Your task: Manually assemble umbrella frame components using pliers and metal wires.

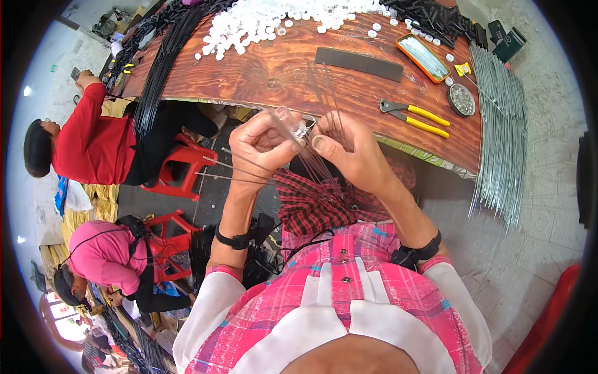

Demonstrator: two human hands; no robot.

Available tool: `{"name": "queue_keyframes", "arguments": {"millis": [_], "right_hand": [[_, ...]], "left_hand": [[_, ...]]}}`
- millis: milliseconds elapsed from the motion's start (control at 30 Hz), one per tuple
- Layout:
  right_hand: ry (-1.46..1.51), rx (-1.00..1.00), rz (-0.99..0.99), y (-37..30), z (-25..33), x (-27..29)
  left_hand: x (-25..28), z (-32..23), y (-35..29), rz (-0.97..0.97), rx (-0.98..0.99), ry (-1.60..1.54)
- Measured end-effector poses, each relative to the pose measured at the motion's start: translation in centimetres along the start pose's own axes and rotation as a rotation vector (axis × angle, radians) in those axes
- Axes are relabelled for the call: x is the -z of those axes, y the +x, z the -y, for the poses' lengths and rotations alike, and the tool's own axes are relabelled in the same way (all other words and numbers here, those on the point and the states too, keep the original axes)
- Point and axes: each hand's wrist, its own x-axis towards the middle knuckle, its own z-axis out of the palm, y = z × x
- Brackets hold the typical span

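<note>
Over the table's near edge, my left hand [258, 144] is closed round a small clear plastic piece [283, 113] with thin metal rods [218, 163] fanning out from it, some pointing left and some down towards my lap. Close beside it, my right hand [352, 149] pinches thin rods against the plastic piece, thumb and forefinger together. Several rods are blurred. Some stick up past my fingers over the table. The exact spot where rods and plastic meet is partly hidden by my fingertips.
On the wooden table [261, 65] lie yellow-handled pliers [417, 118], a dark flat bar [358, 63], an orange tray of pins [423, 57], a round tin [461, 100] and white caps [249, 25]. Metal rods [501, 137] overhang at right, black ones [165, 68] at left. Two people work nearby on the left.
</note>
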Motion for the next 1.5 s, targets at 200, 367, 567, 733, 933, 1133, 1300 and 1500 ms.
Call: {"name": "queue_keyframes", "arguments": {"millis": [200, 367, 567, 733, 933, 1133, 1300, 1500], "right_hand": [[0.188, -0.153, 0.234, 1.3, 1.0, 2.3], [0.239, -0.110, 0.321, 1.7, 0.3, 2.4], [0.060, 0.050, 0.138, 0.5, 0.5, 1.3], [0.149, -0.003, 0.029, 0.0, 0.6, 1.0], [0.249, -0.031, 0.040, -0.7, 0.5, 1.4], [0.296, -0.063, 0.105, -1.4, 0.5, 1.8], [0.186, -0.108, 0.263, -0.5, 1.3, 3.7], [0.216, -0.162, 0.435, 0.5, 2.9, 5.2]], "left_hand": [[0.2, 1.4, 0.4, 0.031, 0.051, -0.140], [-0.4, 0.8, 1.0, 0.170, 0.025, -0.391], [-0.4, 1.3, 1.3, 0.142, -0.008, -0.392], [-1.1, -0.2, 1.1, 0.057, -0.001, -0.057], [-1.3, 0.6, 1.1, 0.083, -0.012, -0.165], [-1.9, 0.5, 1.4, 0.199, -0.108, -0.323], [-1.2, -0.1, 2.0, 0.375, -0.143, -0.340], [-1.0, -0.2, 2.2, 0.316, -0.130, -0.225]]}}
